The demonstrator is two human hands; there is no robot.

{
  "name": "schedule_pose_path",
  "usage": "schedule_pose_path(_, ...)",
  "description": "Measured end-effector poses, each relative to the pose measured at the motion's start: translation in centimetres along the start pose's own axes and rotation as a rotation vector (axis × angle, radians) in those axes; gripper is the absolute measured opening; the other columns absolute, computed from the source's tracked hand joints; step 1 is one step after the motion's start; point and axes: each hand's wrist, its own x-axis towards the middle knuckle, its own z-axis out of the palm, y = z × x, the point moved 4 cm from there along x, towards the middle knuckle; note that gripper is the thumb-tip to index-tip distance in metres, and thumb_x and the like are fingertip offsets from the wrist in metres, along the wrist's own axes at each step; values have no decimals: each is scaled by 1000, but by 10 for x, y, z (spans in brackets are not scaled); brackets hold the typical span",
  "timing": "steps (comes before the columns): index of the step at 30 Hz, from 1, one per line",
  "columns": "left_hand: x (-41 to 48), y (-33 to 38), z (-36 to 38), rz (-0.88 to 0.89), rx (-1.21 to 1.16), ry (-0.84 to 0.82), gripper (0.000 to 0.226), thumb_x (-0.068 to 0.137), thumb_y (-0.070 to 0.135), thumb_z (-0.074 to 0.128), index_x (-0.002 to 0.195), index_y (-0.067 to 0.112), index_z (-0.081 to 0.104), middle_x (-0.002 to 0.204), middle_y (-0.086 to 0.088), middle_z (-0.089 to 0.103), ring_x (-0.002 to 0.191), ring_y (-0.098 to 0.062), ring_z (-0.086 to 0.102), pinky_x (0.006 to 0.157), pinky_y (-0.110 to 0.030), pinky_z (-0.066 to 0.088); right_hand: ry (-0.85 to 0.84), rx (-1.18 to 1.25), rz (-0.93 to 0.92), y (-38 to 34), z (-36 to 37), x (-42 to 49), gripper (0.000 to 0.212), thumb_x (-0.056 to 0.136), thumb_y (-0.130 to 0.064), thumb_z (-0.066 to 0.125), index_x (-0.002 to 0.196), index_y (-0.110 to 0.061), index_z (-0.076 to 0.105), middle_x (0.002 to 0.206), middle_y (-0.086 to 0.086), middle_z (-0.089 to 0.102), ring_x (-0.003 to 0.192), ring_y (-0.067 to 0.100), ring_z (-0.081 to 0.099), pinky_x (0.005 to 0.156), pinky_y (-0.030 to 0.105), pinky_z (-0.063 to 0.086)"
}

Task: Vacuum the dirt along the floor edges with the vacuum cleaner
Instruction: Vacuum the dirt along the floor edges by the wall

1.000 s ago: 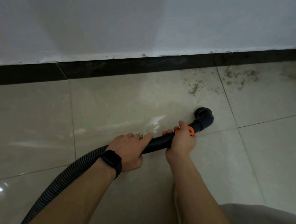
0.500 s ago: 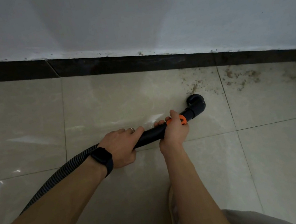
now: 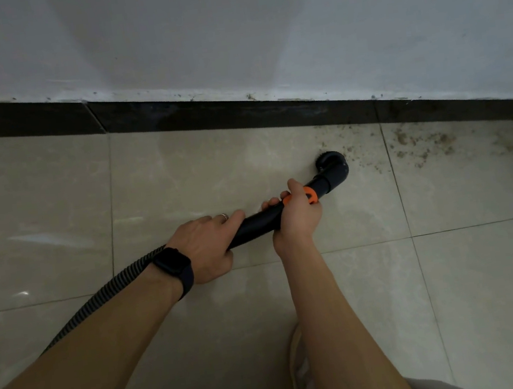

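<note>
Suction along the skirting [image 3: 237,112] is judged to be under way. From the head view, the wand [image 3: 259,223] is grasped by both hands: the left hand [image 3: 206,246] near the hose [image 3: 99,300], the right hand [image 3: 296,218] at the orange collar [image 3: 310,195]. The nozzle [image 3: 331,165] is set on the tile at the edge of the dirt [image 3: 418,143]. A rightward sweep, kept close to the skirting, is called for next.

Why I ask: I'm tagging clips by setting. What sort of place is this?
Probably an indoor room, at its floor edge: glossy beige floor tiles, a dark skirting strip beneath a white painted wall. Which room cannot be told.
</note>
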Motion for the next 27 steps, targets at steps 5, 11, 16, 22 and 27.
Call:
schedule_pose_path(5, 7, -2, -1, -7, -16, 30, 43, 82, 23, 53, 119, 25, 31, 90, 3, 50, 69, -19, 43, 56, -30, 34, -29, -19, 5, -4, 8, 7, 21, 96, -8, 65, 109, -11, 49, 73, 8, 52, 46, 18, 53, 52, 34, 54)
schedule_pose_path(11, 20, -3, -5, -14, -20, 46, 41, 82, 23, 54, 115, 25, 29, 93, 1, 54, 69, -20, 45, 54, -29, 34, -55, -36, 3, -13, 17, 18, 21, 96, -8, 65, 110, -11, 49, 72, 7, 51, 46, 17, 54, 52, 33, 54)
schedule_pose_path(16, 30, -2, -11, -39, -39, 67, 40, 82, 21, 55, 114, 24, 30, 94, -1, 54, 69, -22, 44, 55, -30, 35, -80, -54, 5, -20, 27, 26, 21, 97, -8, 64, 110, -11, 48, 72, 7, 51, 46, 17, 54, 52, 33, 55)
schedule_pose_path(22, 33, -4, -16, -77, -62, 110, 39, 83, 19, 55, 115, 21, 33, 85, 3, 45, 68, -22, 44, 53, -30, 31, -104, -82, 12, -24, 41, 30, 21, 96, -8, 65, 110, -11, 50, 71, 6, 51, 46, 17, 53, 51, 32, 54)
schedule_pose_path(27, 24, -17, -19, -92, -102, 113, 37, 83, 19, 55, 112, 23, 32, 83, 5, 42, 66, -21, 43, 51, -29, 29, -83, -104, 8, -15, 52, 23, 22, 95, -8, 64, 110, -11, 49, 73, 7, 52, 44, 16, 54, 51, 32, 54)
